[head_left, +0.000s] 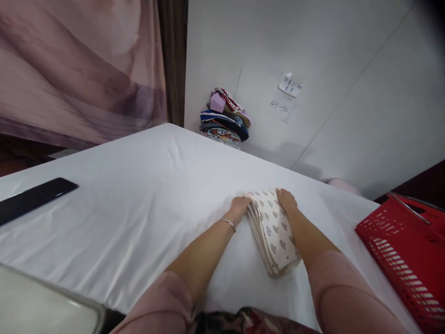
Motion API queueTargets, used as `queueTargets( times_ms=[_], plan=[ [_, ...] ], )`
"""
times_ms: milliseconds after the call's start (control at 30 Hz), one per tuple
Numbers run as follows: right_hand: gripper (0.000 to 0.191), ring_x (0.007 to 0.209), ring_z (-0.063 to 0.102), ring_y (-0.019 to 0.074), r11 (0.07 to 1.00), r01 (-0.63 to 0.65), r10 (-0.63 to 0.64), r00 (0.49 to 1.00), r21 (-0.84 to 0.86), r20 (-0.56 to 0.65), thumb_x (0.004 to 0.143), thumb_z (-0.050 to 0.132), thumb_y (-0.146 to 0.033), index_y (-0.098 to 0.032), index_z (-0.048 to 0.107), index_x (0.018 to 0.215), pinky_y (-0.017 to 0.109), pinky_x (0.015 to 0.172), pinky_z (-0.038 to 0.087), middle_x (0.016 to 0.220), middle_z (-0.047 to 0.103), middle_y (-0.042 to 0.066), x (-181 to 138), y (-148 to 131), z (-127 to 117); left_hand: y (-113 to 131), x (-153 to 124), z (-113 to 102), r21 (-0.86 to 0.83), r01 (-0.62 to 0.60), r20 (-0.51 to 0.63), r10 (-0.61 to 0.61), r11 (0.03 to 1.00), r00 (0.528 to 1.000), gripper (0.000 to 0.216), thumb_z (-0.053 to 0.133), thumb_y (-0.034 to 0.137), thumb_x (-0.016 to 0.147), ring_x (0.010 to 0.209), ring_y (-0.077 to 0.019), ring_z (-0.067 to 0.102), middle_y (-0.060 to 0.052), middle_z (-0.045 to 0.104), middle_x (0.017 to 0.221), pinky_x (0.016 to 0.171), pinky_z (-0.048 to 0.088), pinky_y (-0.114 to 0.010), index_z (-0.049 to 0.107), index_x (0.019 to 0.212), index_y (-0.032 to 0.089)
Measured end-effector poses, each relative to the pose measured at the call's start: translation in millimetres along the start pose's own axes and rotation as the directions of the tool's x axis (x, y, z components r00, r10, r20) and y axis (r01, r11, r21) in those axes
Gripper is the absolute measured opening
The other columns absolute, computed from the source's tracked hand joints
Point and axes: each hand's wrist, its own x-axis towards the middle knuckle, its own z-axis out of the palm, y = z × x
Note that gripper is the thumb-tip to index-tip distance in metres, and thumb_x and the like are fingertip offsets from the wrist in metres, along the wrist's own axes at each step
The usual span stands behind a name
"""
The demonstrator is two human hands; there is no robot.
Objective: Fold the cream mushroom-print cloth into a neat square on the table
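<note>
A folded cream cloth printed with small grey shapes lies on the white table. My left hand grips its far left corner, fingers curled over the layered edge. My right hand rests on the cloth's far right corner with fingers bent down onto it. A thin bracelet sits on my left wrist. Both forearms run along either side of the cloth.
A stack of folded coloured clothes stands at the table's far edge by the white wall. A red plastic basket sits at the right. A flat black object lies at the left. Paper notes hang on the wall.
</note>
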Motion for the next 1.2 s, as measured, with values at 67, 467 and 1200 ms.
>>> queueTargets(
  times_ms=[67,467,1200],
  plan=[
    [0.057,0.120,0.045,0.0313,1.000,-0.014,0.014,1.000,-0.012,0.000,0.090,0.022,-0.054,-0.022,0.047,0.131,0.046,0.095,0.038,0.130,0.050,0.014,-2.5,-0.2,1.2,-1.1,-7.5,-7.1,-0.034,-0.017,-0.012,0.016,0.999,1.000,0.013,0.058,0.023,0.069,0.044,-0.0077,0.039,0.006,0.038,0.045,0.044,0.027,-0.019,0.052,0.059,0.016],
    [0.057,0.117,0.049,0.0294,0.998,0.054,-0.052,0.995,-0.031,0.080,0.090,0.024,-0.052,-0.019,0.054,0.125,0.042,0.095,0.039,0.128,0.053,0.014,6.7,-1.7,-5.8,-5.1,-14.2,-11.1,-0.009,-0.088,-0.031,0.087,0.996,0.996,0.013,0.055,0.018,0.064,0.043,-0.0060,0.031,0.008,0.032,0.043,0.045,0.024,-0.019,0.049,0.052,0.017],
    [0.057,0.120,0.047,0.0290,0.997,0.027,-0.021,0.997,-0.070,0.079,0.092,0.021,-0.052,-0.019,0.046,0.129,0.042,0.098,0.035,0.129,0.051,0.015,2.8,-6.9,-1.6,0.9,-6.8,-10.5,0.264,-0.087,0.115,0.058,0.961,0.992,0.006,0.065,0.017,0.059,0.052,-0.0110,0.049,0.002,0.054,0.053,0.048,0.035,-0.020,0.060,0.063,0.015]
  ],
)
